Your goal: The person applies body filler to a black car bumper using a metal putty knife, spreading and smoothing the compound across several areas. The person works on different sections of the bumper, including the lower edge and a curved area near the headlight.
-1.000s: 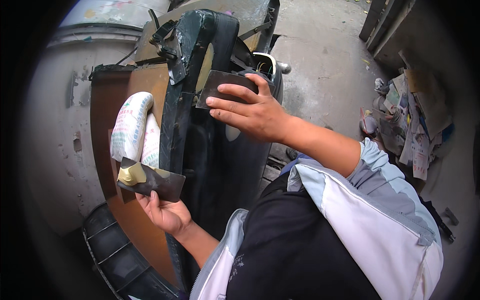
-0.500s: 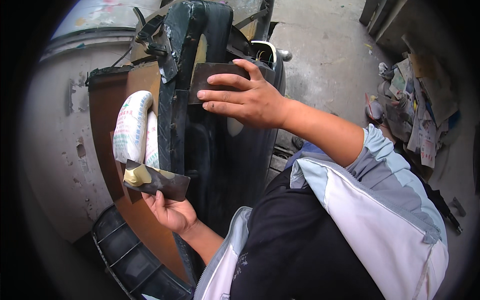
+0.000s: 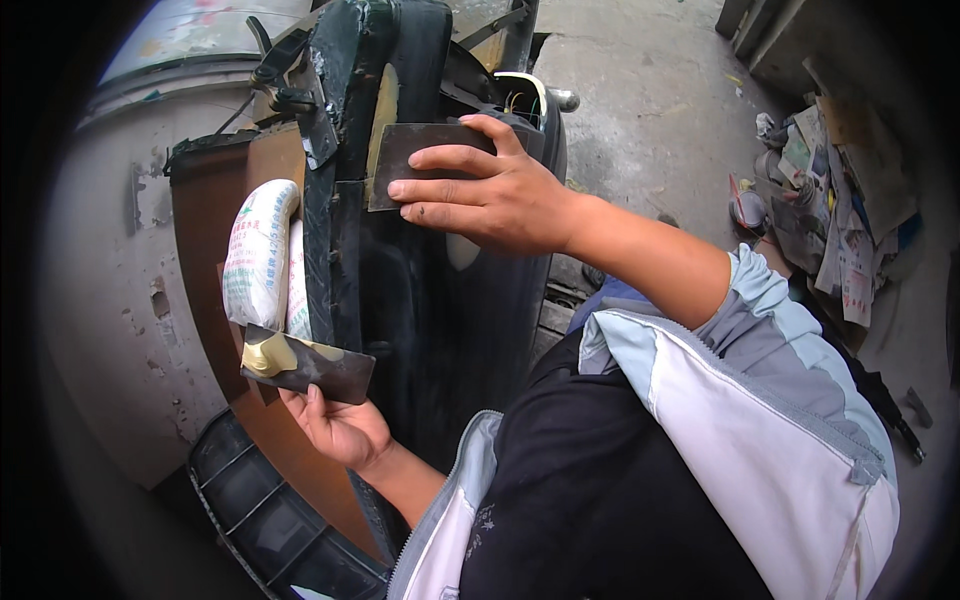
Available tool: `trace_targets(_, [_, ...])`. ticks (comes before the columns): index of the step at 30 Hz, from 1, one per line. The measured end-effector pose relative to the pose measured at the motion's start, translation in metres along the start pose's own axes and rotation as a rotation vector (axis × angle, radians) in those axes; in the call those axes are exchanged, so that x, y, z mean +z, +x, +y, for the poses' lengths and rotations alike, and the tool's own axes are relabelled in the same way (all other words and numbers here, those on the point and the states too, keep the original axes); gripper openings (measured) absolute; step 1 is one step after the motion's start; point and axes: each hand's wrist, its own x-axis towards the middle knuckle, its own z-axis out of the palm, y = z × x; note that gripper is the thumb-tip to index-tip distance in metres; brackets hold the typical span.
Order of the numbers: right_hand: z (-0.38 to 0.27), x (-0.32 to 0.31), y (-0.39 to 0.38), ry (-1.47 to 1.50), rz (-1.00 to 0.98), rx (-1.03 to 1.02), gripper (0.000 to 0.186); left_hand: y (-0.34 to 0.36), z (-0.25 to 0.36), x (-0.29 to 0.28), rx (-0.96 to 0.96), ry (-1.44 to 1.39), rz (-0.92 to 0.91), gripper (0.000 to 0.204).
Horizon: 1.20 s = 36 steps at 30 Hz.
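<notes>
My left hand (image 3: pixel 345 428) pinches a dark flat putty board (image 3: pixel 338 377) between thumb and fingers, and a lump of pale yellow putty (image 3: pixel 270 355) sits at its far-left end. My right hand (image 3: pixel 500 195) holds a dark rectangular putty spreader (image 3: pixel 395 160), fingers spread over its upper face. The spreader lies over a dark green vehicle body part (image 3: pixel 430 320); whether its whole edge touches is hidden. One yellowish putty patch (image 3: pixel 384 105) shows beside the spreader's far-left edge. Another pale patch (image 3: pixel 463 253) lies just below my right hand.
White printed sacks (image 3: pixel 258 255) rest on a brown curved panel (image 3: pixel 205 230) at the left. A black ribbed part (image 3: pixel 260 515) is at lower left. Wires show in an opening (image 3: pixel 515 100) at the far end. Papers and scrap (image 3: pixel 835 210) are heaped on the right.
My right hand and the spreader have shifted slightly left over the body part. My left hand still holds the putty board, which appears slightly further left. The whole view has shifted a little.
</notes>
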Motion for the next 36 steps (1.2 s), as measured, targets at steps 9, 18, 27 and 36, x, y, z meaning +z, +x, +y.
trace_targets(9, [0.006,0.005,0.006,-0.004,-0.025,-0.029,0.043,-0.002,0.001,0.004,0.008,0.023,0.008,0.052])
trace_targets(18, [-0.006,0.004,-0.006,-0.042,0.046,0.006,0.031,0.0,0.001,0.006,0.018,0.046,0.02,0.052])
trace_targets(27, [-0.018,0.005,0.003,-0.17,0.055,-0.001,0.021,-0.002,0.001,0.006,0.013,0.051,0.034,0.051])
trace_targets(36, [-0.031,0.008,0.001,-0.223,-0.007,0.006,0.02,0.0,0.0,0.005,0.022,0.053,0.022,0.052])
